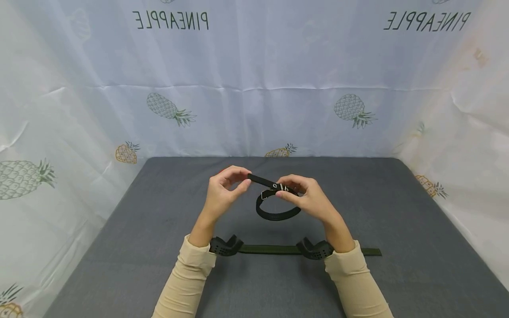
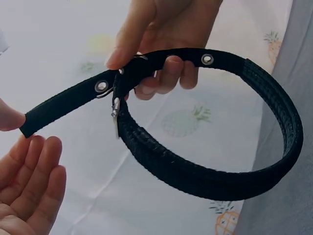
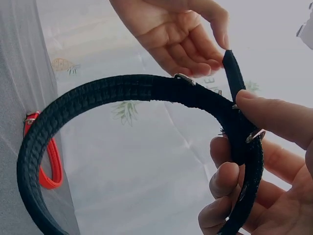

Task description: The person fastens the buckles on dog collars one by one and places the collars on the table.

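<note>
A black collar (image 1: 278,217) with metal eyelets is held up above the table, its padded band curved into a loop. My left hand (image 1: 222,192) pinches the tip of the collar's loose end (image 2: 63,105) between thumb and fingers. At the metal buckle (image 2: 116,117), my right hand (image 1: 312,198) grips the overlapping strap, thumb on one side and fingers behind. The loose end runs out past the buckle toward the left hand, with one eyelet (image 2: 101,86) showing on it. In the right wrist view a metal ring (image 3: 185,79) also sits on the band.
On the grey table (image 1: 159,274) a dark green strap (image 1: 270,249) lies crosswise below the hands. A red strap loop (image 3: 57,166) lies farther back, mostly hidden behind the left hand in the head view. A pineapple-print curtain (image 1: 254,119) encloses the back and sides.
</note>
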Available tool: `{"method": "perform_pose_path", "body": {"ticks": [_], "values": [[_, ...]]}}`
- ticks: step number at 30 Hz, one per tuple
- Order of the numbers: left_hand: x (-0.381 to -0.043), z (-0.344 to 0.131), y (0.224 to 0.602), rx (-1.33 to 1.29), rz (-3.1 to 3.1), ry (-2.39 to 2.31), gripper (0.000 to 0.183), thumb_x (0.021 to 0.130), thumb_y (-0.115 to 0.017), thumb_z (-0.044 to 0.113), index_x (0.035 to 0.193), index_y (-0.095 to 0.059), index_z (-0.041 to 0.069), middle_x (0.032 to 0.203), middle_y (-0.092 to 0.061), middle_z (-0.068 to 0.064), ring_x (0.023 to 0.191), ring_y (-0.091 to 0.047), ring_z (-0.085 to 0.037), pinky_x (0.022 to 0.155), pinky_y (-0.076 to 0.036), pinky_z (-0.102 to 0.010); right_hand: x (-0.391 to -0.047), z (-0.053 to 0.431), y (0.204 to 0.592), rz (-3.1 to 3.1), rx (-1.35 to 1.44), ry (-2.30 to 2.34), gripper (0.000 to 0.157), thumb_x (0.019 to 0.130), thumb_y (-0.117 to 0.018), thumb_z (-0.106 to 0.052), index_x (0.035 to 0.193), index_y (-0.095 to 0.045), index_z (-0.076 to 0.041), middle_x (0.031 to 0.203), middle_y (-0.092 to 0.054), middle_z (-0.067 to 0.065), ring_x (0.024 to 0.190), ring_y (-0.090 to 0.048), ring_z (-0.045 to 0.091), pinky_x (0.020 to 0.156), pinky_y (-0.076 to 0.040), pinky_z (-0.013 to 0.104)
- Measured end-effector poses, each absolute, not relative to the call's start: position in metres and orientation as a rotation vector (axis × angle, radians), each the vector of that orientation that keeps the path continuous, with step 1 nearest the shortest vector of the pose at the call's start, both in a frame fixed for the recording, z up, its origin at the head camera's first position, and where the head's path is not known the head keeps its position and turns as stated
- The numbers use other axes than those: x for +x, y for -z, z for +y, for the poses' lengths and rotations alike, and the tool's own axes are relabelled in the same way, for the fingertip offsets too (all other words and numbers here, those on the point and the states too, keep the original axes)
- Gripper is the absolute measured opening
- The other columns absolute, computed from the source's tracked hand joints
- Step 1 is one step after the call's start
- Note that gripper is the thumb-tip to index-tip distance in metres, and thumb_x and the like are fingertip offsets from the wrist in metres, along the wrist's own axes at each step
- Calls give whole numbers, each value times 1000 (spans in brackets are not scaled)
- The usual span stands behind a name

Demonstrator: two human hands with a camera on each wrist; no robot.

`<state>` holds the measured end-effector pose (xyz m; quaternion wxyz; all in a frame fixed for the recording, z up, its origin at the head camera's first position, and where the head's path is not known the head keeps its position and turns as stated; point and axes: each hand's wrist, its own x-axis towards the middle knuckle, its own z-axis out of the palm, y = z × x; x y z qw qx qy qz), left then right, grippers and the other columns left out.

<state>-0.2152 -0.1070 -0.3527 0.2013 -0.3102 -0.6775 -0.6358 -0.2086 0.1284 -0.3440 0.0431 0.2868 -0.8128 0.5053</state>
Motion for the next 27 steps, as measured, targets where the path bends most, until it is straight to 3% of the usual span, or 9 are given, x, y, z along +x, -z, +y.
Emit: {"method": "perform_pose_path", "body": {"ticks": [12,21,23,27], "values": [[-215,-107,353,-893,-1910,1850,20,86,-67,-2,102,-63,-13,94,-64,15,85,-65,0,77,-54,-17,-207,128,343,-2478,862,-1549,19,92,-64,-8,110,-65,-2,101,-69,17,89,-62,-3,82,-52,24],[-216,-106,354,-898,-1967,2006,35,87,-68,4,114,-57,-16,103,-65,15,95,-64,0,80,-53,-15,-207,128,342,-2468,876,-1530,20,93,-62,-9,112,-63,-1,103,-67,18,87,-62,0,75,-52,24],[-216,-104,356,-913,-1988,2045,39,88,-68,8,116,-56,-16,104,-66,11,95,-65,0,81,-54,-15,-206,127,341,-2462,885,-1545,20,93,-62,-9,112,-62,-1,101,-67,19,81,-61,2,70,-52,24],[-216,-97,360,-943,-2055,2058,38,92,-66,15,116,-57,-12,108,-67,-19,98,-67,-2,88,-54,-18,-205,128,340,-2444,897,-1582,20,94,-61,-7,112,-60,1,97,-66,21,70,-57,4,65,-51,26]]}}
